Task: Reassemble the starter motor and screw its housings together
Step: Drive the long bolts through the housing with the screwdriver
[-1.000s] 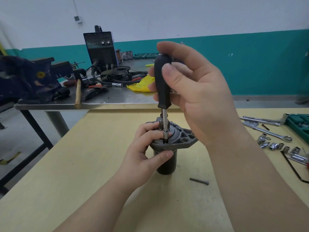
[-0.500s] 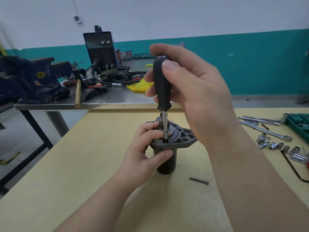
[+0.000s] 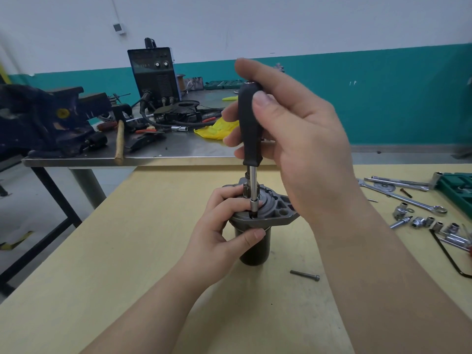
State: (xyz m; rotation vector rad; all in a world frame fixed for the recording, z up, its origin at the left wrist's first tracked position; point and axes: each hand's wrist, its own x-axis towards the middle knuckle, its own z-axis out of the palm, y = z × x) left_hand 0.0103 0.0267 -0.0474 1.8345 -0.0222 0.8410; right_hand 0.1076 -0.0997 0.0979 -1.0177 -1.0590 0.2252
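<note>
The starter motor [image 3: 254,247] stands upright on the wooden table, its dark cylinder below and its grey flanged end housing [image 3: 277,213] on top. My left hand [image 3: 219,236] grips the housing rim, thumb under the flange and fingers over the top. My right hand [image 3: 288,139] holds the black handle of a screwdriver [image 3: 249,129] held vertically. Its steel shaft and socket tip [image 3: 253,204] sit in a hole at the front of the housing. A loose dark bolt [image 3: 305,275] lies on the table to the motor's right.
Sockets [image 3: 424,222], a combination wrench [image 3: 408,200], a black hex key [image 3: 447,256] and a green tool case [image 3: 457,187] crowd the right edge of the table. Behind stands a steel bench [image 3: 178,152] with a blue vise [image 3: 43,121], hammer [image 3: 119,141], welder [image 3: 153,72] and yellow rag [image 3: 217,130].
My right hand's fingers have shifted round the screwdriver handle, as if turning it; the handle leans slightly more left. The left hand and the motor have stayed in place.
</note>
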